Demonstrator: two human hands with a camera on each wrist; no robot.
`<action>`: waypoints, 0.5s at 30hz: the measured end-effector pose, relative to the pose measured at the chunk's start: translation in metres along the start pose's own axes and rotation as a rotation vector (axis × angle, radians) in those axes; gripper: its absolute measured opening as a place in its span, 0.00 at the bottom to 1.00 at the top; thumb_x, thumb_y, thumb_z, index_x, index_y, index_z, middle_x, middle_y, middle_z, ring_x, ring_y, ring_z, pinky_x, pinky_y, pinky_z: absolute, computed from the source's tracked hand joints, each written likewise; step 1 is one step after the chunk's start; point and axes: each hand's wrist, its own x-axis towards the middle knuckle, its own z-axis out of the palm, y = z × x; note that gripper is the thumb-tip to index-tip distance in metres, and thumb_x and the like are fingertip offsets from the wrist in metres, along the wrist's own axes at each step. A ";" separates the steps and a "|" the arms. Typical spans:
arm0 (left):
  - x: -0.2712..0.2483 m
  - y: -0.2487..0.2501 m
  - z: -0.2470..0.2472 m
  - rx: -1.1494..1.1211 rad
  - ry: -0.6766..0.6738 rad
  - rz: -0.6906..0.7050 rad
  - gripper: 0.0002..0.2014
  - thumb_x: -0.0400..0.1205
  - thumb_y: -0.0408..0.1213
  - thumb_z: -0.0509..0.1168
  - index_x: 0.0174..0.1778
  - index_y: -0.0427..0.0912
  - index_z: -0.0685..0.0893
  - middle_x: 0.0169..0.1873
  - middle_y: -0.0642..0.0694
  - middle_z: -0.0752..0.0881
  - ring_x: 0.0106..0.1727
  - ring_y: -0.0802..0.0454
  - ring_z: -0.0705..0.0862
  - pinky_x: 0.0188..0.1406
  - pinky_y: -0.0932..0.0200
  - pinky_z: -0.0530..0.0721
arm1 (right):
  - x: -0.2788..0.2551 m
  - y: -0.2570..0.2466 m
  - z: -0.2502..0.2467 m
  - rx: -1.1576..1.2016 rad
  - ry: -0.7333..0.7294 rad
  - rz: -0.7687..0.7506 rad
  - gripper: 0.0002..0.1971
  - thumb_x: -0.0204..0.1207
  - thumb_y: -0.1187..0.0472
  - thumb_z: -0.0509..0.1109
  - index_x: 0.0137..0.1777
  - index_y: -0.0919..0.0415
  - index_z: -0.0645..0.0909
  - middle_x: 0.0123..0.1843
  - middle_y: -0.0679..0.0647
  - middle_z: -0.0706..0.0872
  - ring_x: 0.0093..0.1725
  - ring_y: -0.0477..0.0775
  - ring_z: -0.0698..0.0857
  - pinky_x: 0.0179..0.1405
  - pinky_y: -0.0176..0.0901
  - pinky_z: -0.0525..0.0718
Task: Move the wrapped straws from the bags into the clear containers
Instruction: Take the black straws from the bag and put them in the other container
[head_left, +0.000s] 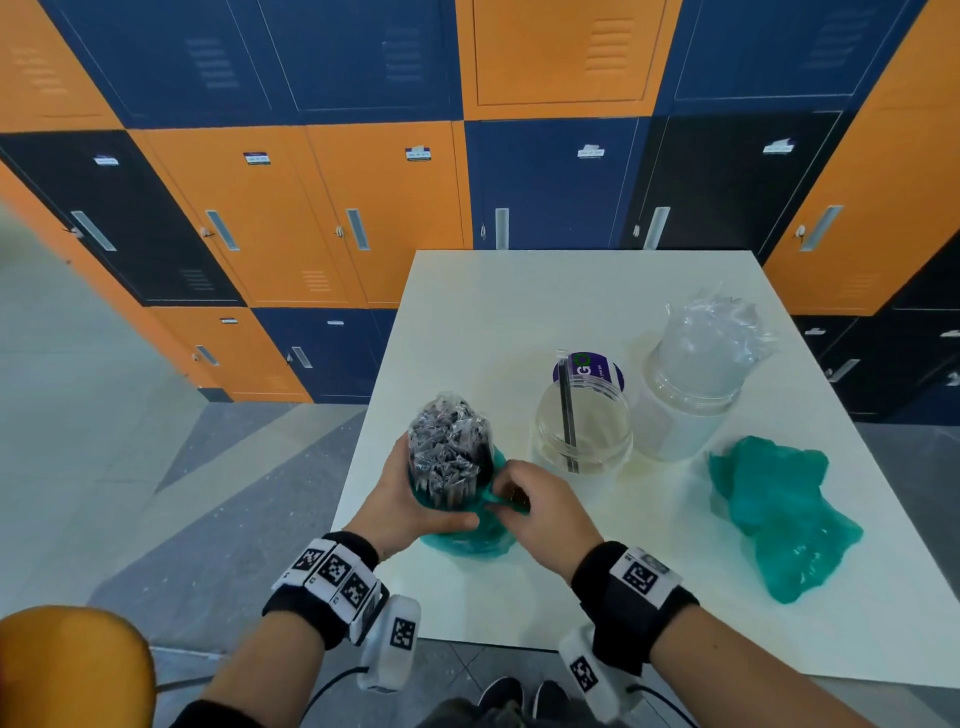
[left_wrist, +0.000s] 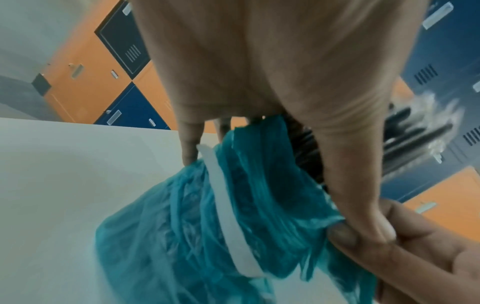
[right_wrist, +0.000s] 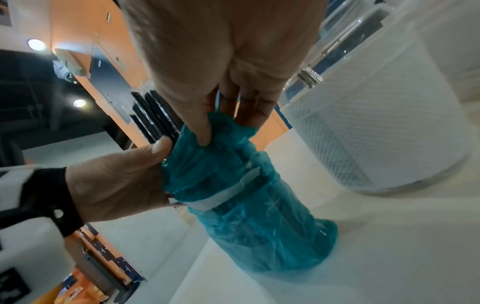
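A bundle of black wrapped straws (head_left: 449, 449) stands upright in a teal bag (head_left: 467, 538) near the table's front left edge. My left hand (head_left: 415, 501) grips the bundle and bag from the left. My right hand (head_left: 530, 512) pinches the bag's bunched rim (right_wrist: 221, 127) beside the straws (right_wrist: 155, 115). A white band (left_wrist: 226, 205) circles the bag. Behind stands a clear container (head_left: 582, 431) holding one black straw. A second clear container (head_left: 688, 395) further right is filled with clear-wrapped straws.
An empty crumpled teal bag (head_left: 779, 514) lies on the white table (head_left: 519, 312) at the right. A purple round lid (head_left: 589, 369) sits behind the middle container. Orange and blue lockers (head_left: 363, 208) stand beyond the table. An orange seat (head_left: 67, 665) is at my lower left.
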 end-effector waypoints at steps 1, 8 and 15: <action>0.002 -0.003 0.002 -0.004 0.036 0.004 0.50 0.56 0.35 0.88 0.70 0.57 0.67 0.62 0.54 0.82 0.64 0.65 0.81 0.61 0.67 0.81 | 0.001 0.002 0.001 -0.030 0.002 0.004 0.08 0.70 0.67 0.73 0.43 0.54 0.79 0.42 0.48 0.82 0.43 0.50 0.79 0.44 0.43 0.78; 0.009 -0.007 0.002 -0.007 0.203 -0.028 0.36 0.59 0.41 0.87 0.62 0.53 0.78 0.53 0.59 0.87 0.53 0.68 0.84 0.52 0.68 0.82 | -0.005 0.022 -0.002 -0.337 -0.134 0.095 0.07 0.76 0.63 0.68 0.52 0.60 0.81 0.51 0.55 0.82 0.52 0.59 0.82 0.47 0.45 0.75; 0.014 -0.009 -0.003 -0.026 0.241 -0.013 0.45 0.50 0.62 0.84 0.64 0.52 0.82 0.54 0.56 0.90 0.56 0.60 0.87 0.58 0.56 0.85 | 0.003 -0.007 -0.011 -0.061 0.148 -0.008 0.18 0.76 0.61 0.69 0.65 0.56 0.73 0.57 0.47 0.74 0.47 0.44 0.76 0.47 0.27 0.72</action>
